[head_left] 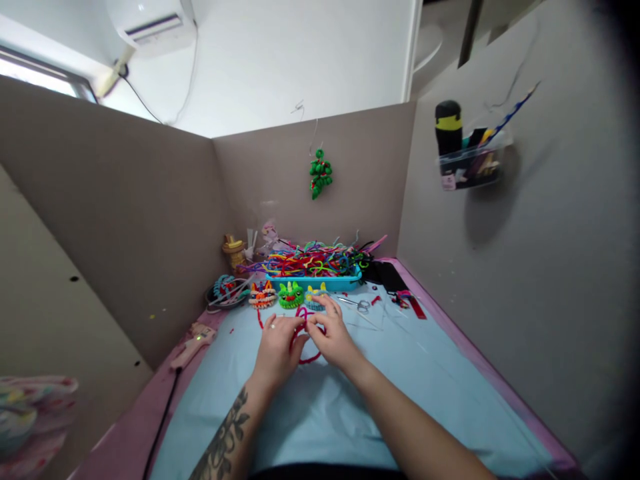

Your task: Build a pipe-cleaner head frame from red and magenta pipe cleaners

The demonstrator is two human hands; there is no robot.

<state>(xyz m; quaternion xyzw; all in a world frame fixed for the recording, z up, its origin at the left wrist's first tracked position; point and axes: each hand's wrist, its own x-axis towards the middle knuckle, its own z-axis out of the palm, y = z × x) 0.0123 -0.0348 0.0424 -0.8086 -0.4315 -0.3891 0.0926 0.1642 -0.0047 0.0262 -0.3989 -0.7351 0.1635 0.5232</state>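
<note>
My left hand [279, 341] and my right hand [334, 335] meet over the blue cloth, fingertips pinched together. Between them is a crimson pipe cleaner [311, 360], bent into a loop that hangs below the fingers, with another curl above them. The fingers partly cover where it is gripped. Just beyond stand three small fuzzy animal-like pieces: an orange and white one [263, 295], a green one [291, 297] with a red patch, and a blue and yellow one [311, 293], partly behind my right fingers. A short red strip [260, 319] lies by my left hand.
A blue tray [335, 283] heaped with colourful pipe cleaners stands at the back. Scissors [361, 306] lie to the right, a corded glue gun [193, 347] to the left. Grey partitions enclose the table; a clear bin [467, 170] hangs on the right one.
</note>
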